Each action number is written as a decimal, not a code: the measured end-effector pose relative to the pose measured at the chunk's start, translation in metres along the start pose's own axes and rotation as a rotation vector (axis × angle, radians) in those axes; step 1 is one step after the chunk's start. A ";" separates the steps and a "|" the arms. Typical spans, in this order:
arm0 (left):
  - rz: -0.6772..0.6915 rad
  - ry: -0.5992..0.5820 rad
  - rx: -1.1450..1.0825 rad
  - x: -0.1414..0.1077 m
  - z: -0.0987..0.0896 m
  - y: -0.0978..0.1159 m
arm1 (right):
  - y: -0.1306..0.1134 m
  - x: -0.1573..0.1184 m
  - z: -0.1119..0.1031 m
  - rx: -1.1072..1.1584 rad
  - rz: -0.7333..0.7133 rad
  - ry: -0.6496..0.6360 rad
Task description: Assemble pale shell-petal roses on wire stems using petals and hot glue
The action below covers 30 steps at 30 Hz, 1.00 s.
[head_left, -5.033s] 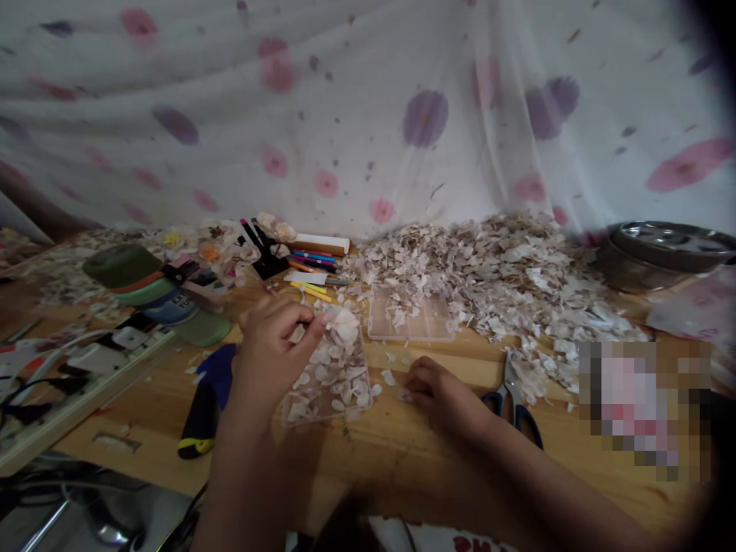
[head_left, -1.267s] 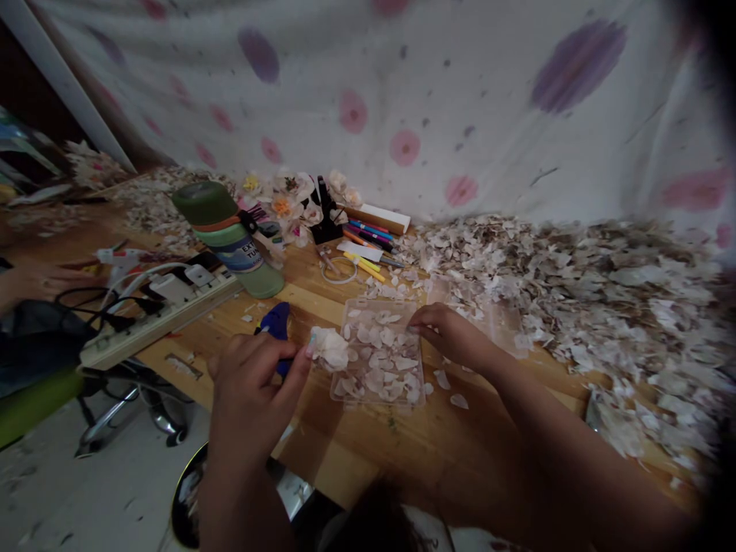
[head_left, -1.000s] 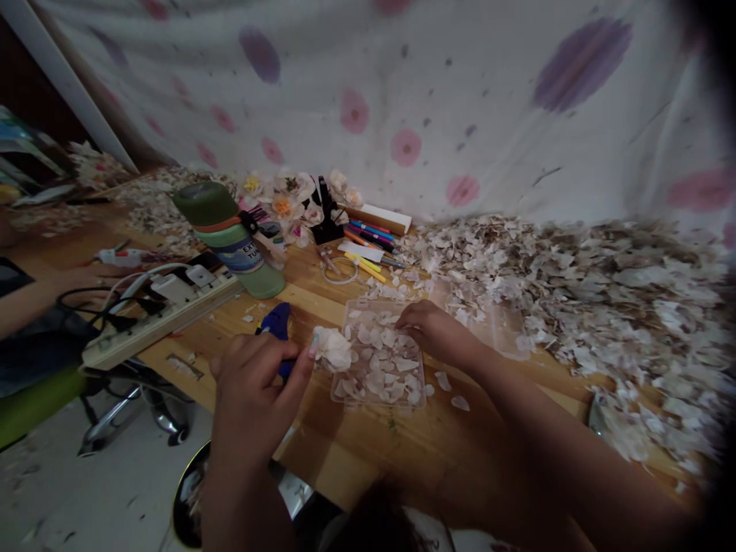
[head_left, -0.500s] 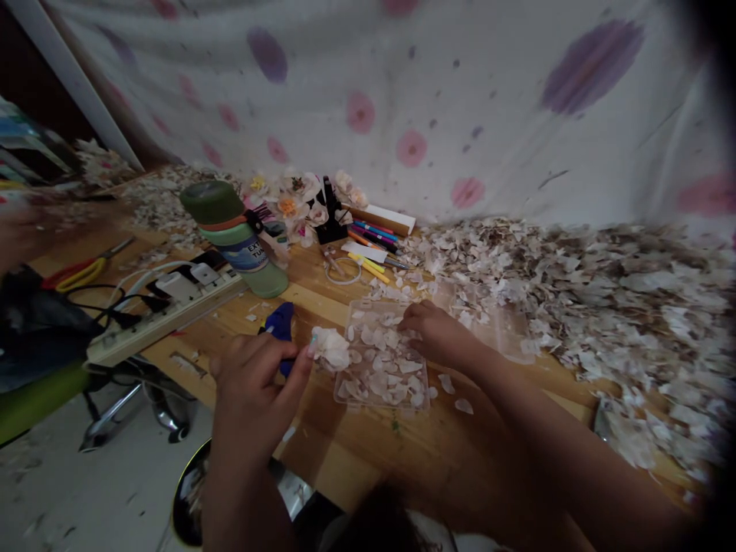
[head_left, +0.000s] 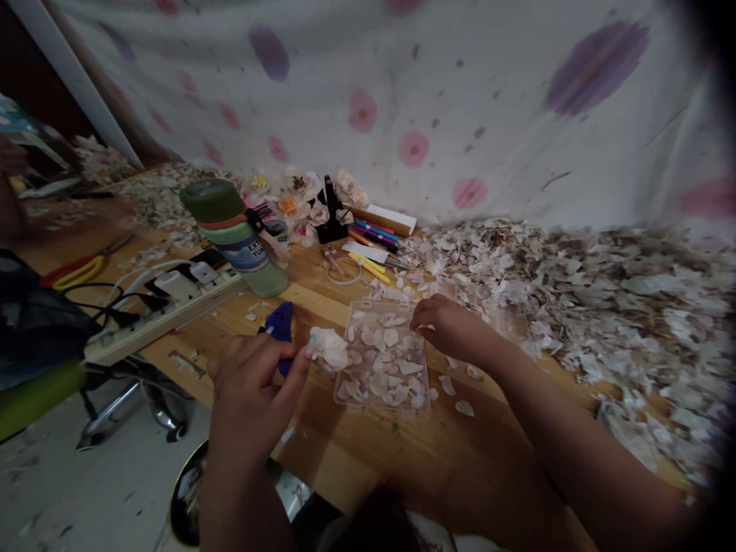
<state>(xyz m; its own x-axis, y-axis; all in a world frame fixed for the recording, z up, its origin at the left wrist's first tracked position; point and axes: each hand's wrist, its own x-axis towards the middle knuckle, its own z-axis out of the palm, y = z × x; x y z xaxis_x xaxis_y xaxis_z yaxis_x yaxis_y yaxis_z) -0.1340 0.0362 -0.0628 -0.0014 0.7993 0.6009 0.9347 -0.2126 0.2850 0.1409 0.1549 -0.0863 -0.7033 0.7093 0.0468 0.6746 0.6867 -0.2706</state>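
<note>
My left hand (head_left: pixel 258 383) pinches the base of a white petalled flower (head_left: pixel 329 349), which points right toward the tray. A clear plastic tray (head_left: pixel 339 392) lies on the wooden table, with many pale petals (head_left: pixel 391 337) spread in it. Over the tray's right back edge is my right hand (head_left: pixel 440 322), its fingers bent together; what they hold, if anything, is too small to make out. A blue tool (head_left: pixel 280 326) lies just behind my left hand. Some loose petals (head_left: pixel 464 408) rest to the right of the tray.
A green bottle (head_left: pixel 238 238) stands behind a power strip (head_left: pixel 166 314) with cables. Pens (head_left: pixel 373 234) and finished flowers (head_left: pixel 293 203) are at the back. A large petal heap (head_left: pixel 603 299) covers the right side. Scissors (head_left: pixel 86 268) and a person's arm (head_left: pixel 11 192) are at the left.
My right hand has moved a little to the right, from over the petals to the tray's edge. My left hand stays nearly still with the flower. The other person's arm at the left has shifted.
</note>
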 end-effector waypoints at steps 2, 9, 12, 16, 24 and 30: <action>0.007 0.004 0.001 0.000 0.001 0.000 | 0.004 0.001 0.001 0.007 0.017 0.013; 0.018 0.006 0.013 0.000 0.000 0.001 | 0.014 0.010 0.006 0.011 0.056 0.027; 0.017 0.009 0.001 0.000 0.001 0.001 | 0.019 0.016 0.012 0.006 0.063 0.019; 0.000 -0.011 -0.002 0.000 0.000 0.002 | 0.020 0.024 0.022 -0.004 0.059 0.006; -0.010 -0.004 0.001 0.001 -0.003 0.000 | 0.017 0.021 0.022 -0.010 0.097 0.041; -0.016 -0.019 0.005 0.001 -0.004 0.001 | 0.014 0.015 0.015 0.009 0.130 0.032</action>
<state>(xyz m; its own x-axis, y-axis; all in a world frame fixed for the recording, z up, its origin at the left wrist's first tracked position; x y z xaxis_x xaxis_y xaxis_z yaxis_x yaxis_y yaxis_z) -0.1340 0.0347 -0.0588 -0.0098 0.8134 0.5816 0.9364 -0.1966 0.2908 0.1367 0.1732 -0.1035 -0.6027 0.7969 0.0416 0.7574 0.5877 -0.2846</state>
